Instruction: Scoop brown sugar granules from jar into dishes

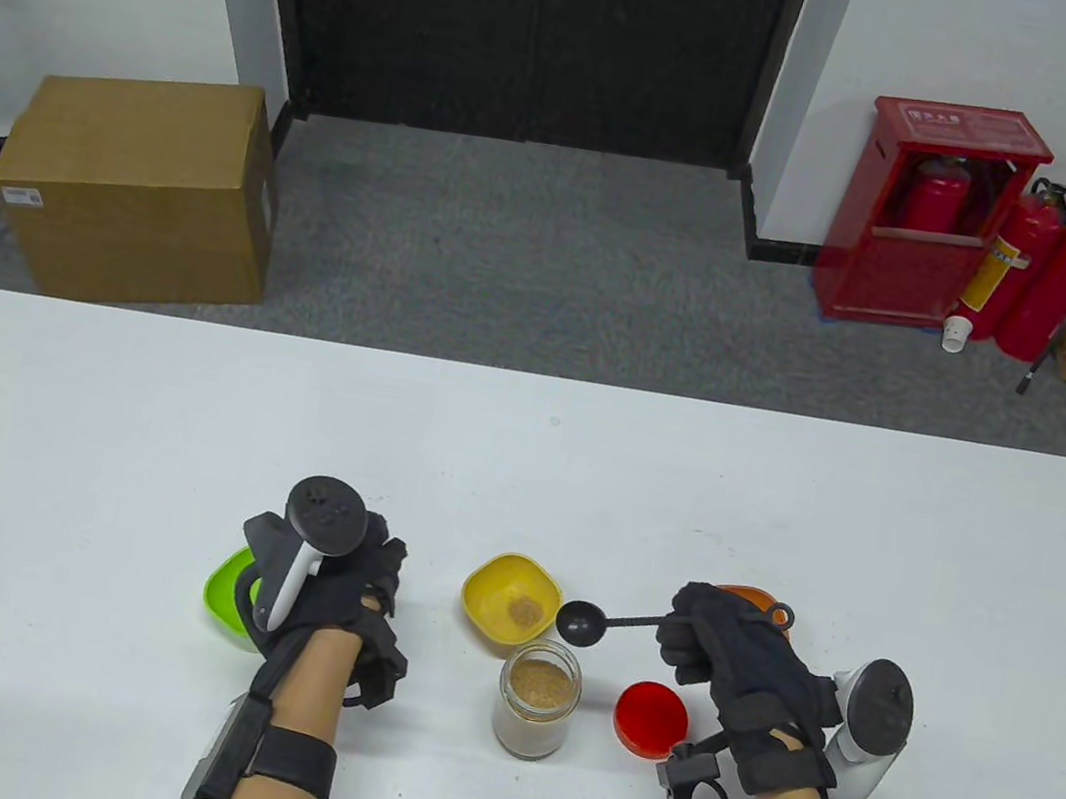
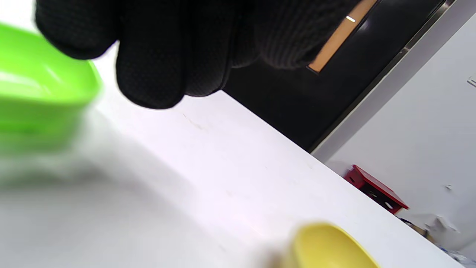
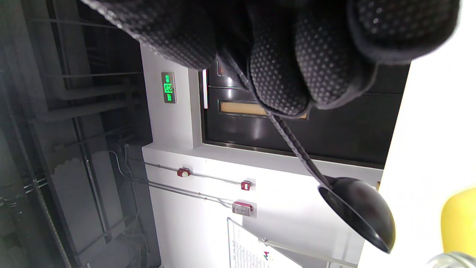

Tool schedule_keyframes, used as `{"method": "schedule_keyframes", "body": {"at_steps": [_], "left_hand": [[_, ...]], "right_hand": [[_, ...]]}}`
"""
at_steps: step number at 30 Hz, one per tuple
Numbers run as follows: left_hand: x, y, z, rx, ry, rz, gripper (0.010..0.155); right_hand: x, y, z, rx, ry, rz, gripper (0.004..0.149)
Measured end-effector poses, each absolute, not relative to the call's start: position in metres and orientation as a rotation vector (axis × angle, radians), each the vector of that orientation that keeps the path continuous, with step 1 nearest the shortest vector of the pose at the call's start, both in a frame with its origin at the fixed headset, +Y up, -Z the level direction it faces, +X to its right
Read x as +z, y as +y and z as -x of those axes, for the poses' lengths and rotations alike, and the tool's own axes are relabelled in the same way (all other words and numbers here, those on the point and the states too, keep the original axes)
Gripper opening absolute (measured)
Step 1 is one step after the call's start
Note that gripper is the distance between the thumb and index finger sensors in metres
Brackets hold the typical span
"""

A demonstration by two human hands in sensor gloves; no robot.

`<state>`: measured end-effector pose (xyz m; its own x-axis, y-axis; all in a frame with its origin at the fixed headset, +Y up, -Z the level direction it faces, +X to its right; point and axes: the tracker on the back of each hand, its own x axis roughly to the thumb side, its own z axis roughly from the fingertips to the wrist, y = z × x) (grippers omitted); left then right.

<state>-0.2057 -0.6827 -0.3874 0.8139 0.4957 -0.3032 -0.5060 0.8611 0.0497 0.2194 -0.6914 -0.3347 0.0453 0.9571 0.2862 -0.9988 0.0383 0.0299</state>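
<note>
An open glass jar (image 1: 537,699) of brown sugar stands near the table's front, its rim just visible in the right wrist view (image 3: 452,261). Behind it is a yellow dish (image 1: 509,604) with a little sugar in it. My right hand (image 1: 707,644) grips the handle of a black spoon (image 1: 581,622). The spoon's bowl looks empty and hovers between the yellow dish and the jar, as the right wrist view (image 3: 357,214) also shows. My left hand (image 1: 377,587) is beside a green dish (image 1: 228,589), fingers (image 2: 148,70) loosely curled at its rim, holding nothing.
The jar's red lid (image 1: 650,719) lies right of the jar. An orange dish (image 1: 749,598) sits partly hidden behind my right hand. The yellow dish (image 2: 327,245) and green dish (image 2: 37,89) both show in the left wrist view.
</note>
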Motion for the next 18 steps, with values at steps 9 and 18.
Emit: {"method": "schedule_keyframes", "body": {"at_steps": [9,18], "left_hand": [[-0.373,-0.697,0.266,0.377,0.469,-0.011,0.062],[-0.366,-0.738,0.304,0.401,0.658,0.147,0.071]], "right_hand": [[-0.334,-0.692,-0.215,1.53,-0.214,-0.276,0.04],[-0.336,-0.698,-0.212,1.542,-0.188,-0.269,0.04]]}}
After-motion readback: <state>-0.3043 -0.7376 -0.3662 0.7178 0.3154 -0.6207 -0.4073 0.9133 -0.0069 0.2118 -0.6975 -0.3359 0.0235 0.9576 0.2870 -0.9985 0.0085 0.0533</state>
